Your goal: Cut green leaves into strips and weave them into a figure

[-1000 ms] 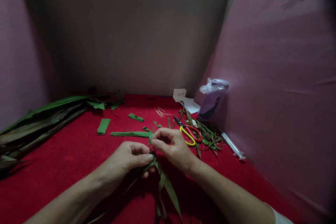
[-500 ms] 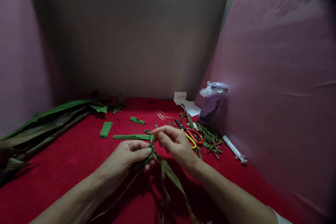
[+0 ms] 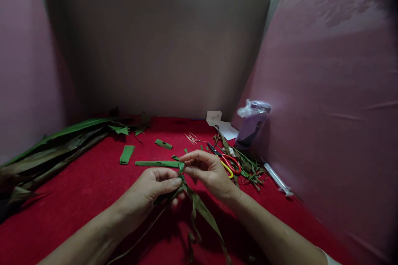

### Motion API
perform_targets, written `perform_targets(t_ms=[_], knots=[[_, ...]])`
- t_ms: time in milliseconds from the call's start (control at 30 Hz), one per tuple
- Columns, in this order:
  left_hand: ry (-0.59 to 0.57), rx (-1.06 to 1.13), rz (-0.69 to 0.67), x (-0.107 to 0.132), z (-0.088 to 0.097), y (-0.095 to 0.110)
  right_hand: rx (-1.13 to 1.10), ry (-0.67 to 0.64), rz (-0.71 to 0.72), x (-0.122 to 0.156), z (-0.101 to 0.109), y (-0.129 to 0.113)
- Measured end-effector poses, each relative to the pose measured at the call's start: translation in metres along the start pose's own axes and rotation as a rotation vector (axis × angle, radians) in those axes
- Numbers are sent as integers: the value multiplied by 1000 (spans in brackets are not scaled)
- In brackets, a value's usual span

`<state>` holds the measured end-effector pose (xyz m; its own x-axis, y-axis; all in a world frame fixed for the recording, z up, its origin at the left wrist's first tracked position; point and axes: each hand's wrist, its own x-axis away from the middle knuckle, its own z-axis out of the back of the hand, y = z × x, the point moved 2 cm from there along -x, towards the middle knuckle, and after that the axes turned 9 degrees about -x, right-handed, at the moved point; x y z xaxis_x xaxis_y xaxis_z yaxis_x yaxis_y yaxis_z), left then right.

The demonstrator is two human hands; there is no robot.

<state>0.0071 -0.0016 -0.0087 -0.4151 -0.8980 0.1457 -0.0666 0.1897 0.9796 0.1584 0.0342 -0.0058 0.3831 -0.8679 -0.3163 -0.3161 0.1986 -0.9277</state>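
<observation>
My left hand (image 3: pixel 164 184) is closed, thumb against fingers, on a bundle of leaf strips (image 3: pixel 203 209) whose long dull-green ends trail down toward me. At the top of the bundle a small bright-green folded piece (image 3: pixel 181 167) sticks up above my left thumb. My right hand (image 3: pixel 205 169) pinches that folded piece at its right side between thumb and forefinger. A long green leaf strip (image 3: pixel 155 163) lies on the red cloth just beyond my left hand. Part of the bundle is hidden behind my left fingers.
On the red cloth (image 3: pixel 77 198) lie cut leaf pieces (image 3: pixel 127 154), toothpicks (image 3: pixel 194 138), scissors (image 3: pixel 229 162), a heap of leaf scraps (image 3: pixel 248 167) and a syringe (image 3: pixel 277 179). Large leaves (image 3: pixel 59 145) lie left. A purple bag (image 3: pixel 252 126) and white paper (image 3: pixel 226 129) stand at the back right.
My right thumb and forefinger have closed in on the small folded green piece, which now shows more of its bright surface. My left hand keeps its grip. The view has shifted slightly.
</observation>
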Motion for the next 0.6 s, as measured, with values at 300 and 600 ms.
perform_targets(t_ms=[300, 600], knots=[[24, -27, -12, 0, 1, -2, 50, 37, 11, -1, 4, 0], [288, -31, -39, -6, 15, -5, 609, 58, 192, 13, -10, -22]])
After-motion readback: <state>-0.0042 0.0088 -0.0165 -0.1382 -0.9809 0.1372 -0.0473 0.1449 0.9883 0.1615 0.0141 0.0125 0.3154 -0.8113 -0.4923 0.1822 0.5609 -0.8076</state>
